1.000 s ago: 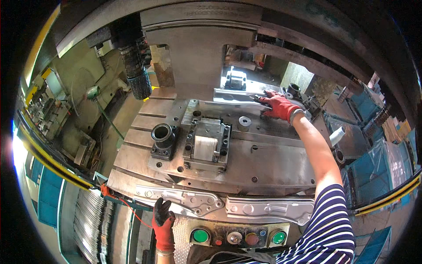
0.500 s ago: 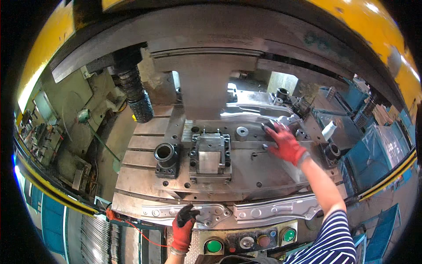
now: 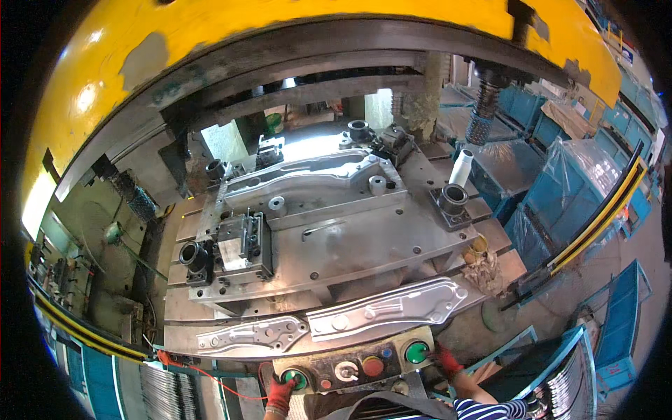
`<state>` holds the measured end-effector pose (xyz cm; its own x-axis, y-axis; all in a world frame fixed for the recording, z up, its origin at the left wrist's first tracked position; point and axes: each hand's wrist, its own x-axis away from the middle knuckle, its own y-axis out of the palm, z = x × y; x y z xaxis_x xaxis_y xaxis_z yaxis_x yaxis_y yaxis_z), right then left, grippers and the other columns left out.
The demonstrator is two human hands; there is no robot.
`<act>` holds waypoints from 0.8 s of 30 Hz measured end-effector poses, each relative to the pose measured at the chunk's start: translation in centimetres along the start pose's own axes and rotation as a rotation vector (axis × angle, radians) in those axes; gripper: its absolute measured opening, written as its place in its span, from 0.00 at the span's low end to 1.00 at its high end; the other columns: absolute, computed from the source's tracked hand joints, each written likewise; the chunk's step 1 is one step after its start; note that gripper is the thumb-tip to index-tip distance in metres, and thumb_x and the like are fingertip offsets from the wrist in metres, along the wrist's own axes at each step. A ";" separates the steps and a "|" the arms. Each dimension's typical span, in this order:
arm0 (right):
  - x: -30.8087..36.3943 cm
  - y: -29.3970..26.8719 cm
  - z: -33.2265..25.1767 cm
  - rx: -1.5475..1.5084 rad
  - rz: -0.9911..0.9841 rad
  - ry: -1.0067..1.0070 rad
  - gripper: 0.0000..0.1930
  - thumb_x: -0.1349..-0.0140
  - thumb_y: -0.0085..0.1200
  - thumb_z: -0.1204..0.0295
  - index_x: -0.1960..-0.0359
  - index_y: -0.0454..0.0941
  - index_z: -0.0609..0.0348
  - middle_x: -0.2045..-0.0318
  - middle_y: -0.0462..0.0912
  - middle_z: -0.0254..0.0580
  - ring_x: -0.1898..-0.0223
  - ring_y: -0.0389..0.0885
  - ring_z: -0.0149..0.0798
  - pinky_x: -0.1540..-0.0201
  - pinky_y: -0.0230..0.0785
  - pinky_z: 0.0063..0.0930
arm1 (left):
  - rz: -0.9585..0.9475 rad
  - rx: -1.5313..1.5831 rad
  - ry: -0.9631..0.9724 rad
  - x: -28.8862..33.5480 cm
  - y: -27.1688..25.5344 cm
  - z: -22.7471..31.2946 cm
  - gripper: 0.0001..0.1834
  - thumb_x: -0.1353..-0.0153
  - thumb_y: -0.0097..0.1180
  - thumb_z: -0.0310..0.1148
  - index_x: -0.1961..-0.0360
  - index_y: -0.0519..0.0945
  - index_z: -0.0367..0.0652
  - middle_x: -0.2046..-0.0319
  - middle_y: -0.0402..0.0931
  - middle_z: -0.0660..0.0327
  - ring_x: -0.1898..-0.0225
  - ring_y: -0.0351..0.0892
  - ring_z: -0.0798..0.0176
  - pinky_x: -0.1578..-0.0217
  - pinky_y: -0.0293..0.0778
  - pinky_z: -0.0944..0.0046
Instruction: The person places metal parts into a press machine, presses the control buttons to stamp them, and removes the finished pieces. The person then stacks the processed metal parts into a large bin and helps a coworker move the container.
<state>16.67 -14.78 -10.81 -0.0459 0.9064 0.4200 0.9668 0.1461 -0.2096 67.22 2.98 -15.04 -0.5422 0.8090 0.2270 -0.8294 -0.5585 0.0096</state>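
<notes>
Down at the control panel (image 3: 318, 364), my left hand (image 3: 280, 394) in a red glove with dark fingertips lies on the left green push button (image 3: 296, 379). My right hand (image 3: 448, 362), gloved alike, has its dark fingers at the right edge of the other green button (image 3: 416, 352). Neither hand holds anything; the fingers look stretched, though the right ones are partly hard to make out. Beyond the panel lie two stamped metal parts, a shorter one (image 3: 245, 336) and a longer one (image 3: 385, 309). Another long stamped part (image 3: 297, 171) rests on the die at the back.
The lower die plate (image 3: 350, 255) carries guide bushings (image 3: 453, 199) and a block fixture (image 3: 241, 245). Overhead spans the yellow press frame (image 3: 231, 35). A white bottle (image 3: 460, 168) stands at the right, a crumpled rag (image 3: 481, 269) near the bed's edge. Blue bins (image 3: 560, 189) stand beyond.
My right hand has drawn back from the die to the right green button. My left hand has left the shorter part for the left button. The view has turned rightward.
</notes>
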 end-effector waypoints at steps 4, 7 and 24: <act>-1.1 1.8 1.3 0.075 0.011 -0.163 0.39 0.55 0.70 0.54 0.45 0.68 0.63 0.49 0.75 0.55 0.47 0.74 0.50 0.46 0.66 0.41 | 0.077 -0.169 -0.150 -1.0 0.0 -1.1 0.37 0.58 0.61 0.17 0.43 0.64 0.38 0.51 0.73 0.57 0.51 0.74 0.60 0.50 0.72 0.62; -1.7 1.8 1.6 0.223 -0.005 -0.124 0.36 0.54 0.69 0.56 0.46 0.68 0.64 0.48 0.74 0.58 0.46 0.73 0.53 0.46 0.66 0.41 | 0.085 -0.226 -0.115 -2.0 -0.7 -2.0 0.42 0.60 0.61 0.16 0.39 0.60 0.39 0.49 0.72 0.57 0.50 0.74 0.60 0.49 0.72 0.62; -1.1 2.3 0.0 0.223 0.081 -0.281 0.28 0.51 0.67 0.67 0.50 0.70 0.64 0.56 0.79 0.53 0.53 0.78 0.49 0.51 0.69 0.39 | 0.202 -0.324 -0.241 -0.8 1.1 1.5 0.26 0.55 0.64 0.19 0.51 0.73 0.37 0.59 0.79 0.58 0.61 0.78 0.61 0.58 0.75 0.62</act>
<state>18.98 -15.45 -11.75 -0.0688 0.9875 0.1420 0.8929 0.1244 -0.4327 66.96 1.41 -13.74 -0.6827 0.6023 0.4137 -0.7302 -0.5839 -0.3549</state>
